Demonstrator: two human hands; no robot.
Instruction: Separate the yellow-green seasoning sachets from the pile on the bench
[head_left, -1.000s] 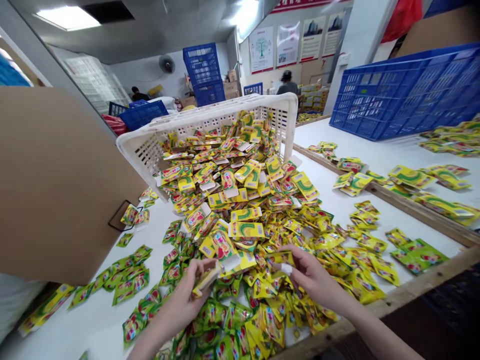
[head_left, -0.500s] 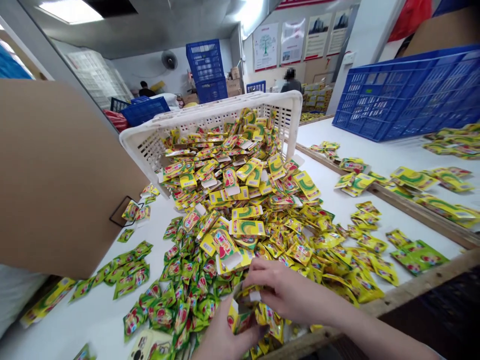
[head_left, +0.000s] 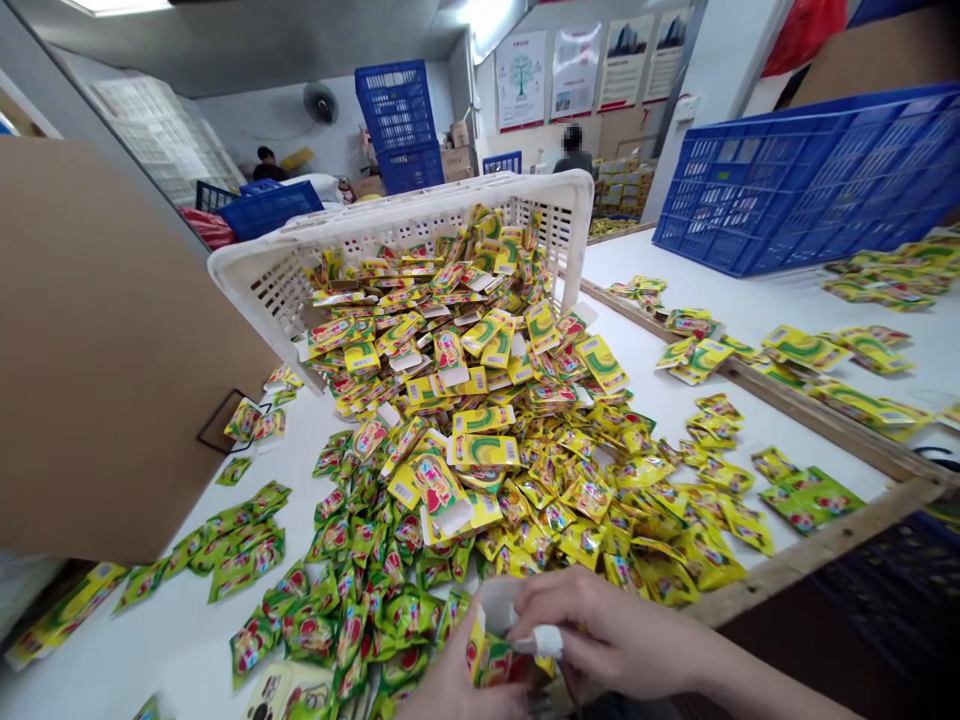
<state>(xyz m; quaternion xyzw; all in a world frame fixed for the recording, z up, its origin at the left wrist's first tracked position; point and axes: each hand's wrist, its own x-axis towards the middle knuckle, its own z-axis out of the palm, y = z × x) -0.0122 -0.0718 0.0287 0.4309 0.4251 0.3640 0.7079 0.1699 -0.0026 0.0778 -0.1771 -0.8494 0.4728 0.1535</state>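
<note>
My left hand (head_left: pixel 454 680) is closed around a small yellow-and-green carton (head_left: pixel 480 645) at the bottom centre, its open end facing up. From the right, my right hand (head_left: pixel 592 635) curls its fingers over the carton's open end. A white piece (head_left: pixel 547 641) shows at these fingers; whether it is a flap or a finger wrap I cannot tell. Green sachets (head_left: pixel 360 590) lie in a heap beside my left hand. Beyond my right hand spreads a heap of yellow sachets (head_left: pixel 592 500). Flat yellow cartons (head_left: pixel 442 490) spill towards both hands.
A white plastic basket (head_left: pixel 574 230) lies tipped towards me, full of cartons. A large cardboard sheet (head_left: pixel 112 350) stands at the left. Wooden strips (head_left: pixel 795 405) edge the white table, and a blue crate (head_left: pixel 795 190) stands at right. A phone (head_left: pixel 281 690) lies near the front. People are in the background.
Both hands and the carton have shifted slightly lower in view. My right fingers have moved at the carton's open end, and the white piece shows more. The whole scene has shifted slightly left.
</note>
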